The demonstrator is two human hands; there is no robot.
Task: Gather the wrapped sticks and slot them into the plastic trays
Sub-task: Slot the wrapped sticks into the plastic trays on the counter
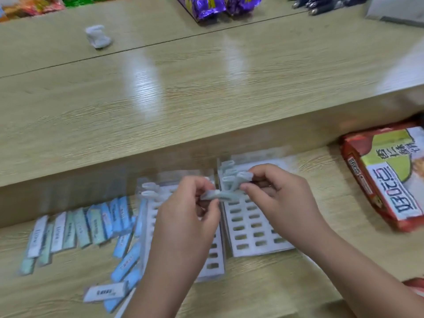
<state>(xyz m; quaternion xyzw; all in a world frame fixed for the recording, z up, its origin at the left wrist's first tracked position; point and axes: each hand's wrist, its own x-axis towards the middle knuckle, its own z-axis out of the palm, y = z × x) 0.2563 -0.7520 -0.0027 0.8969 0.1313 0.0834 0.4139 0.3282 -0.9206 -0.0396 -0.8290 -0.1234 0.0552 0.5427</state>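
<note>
Two white plastic trays with rows of slots lie side by side on the lower wooden shelf: the left tray (pixel 213 262) and the right tray (pixel 250 223). A few wrapped sticks stand in each tray's far slots. Over the gap between the trays, my left hand (pixel 183 216) and my right hand (pixel 275 193) both pinch a small bundle of pale wrapped sticks (pixel 218 195). Several loose wrapped sticks (pixel 75 232), blue, green and white, lie spread to the left of the trays, with more near the front (pixel 125 265). The picture is blurred.
A raised wooden counter (pixel 206 99) runs behind the trays. On it sit a crumpled white wad (pixel 98 39), purple snack bags (pixel 215 5) and dark pens (pixel 321 4). A red and green packet (pixel 385 177) lies to the right of the trays.
</note>
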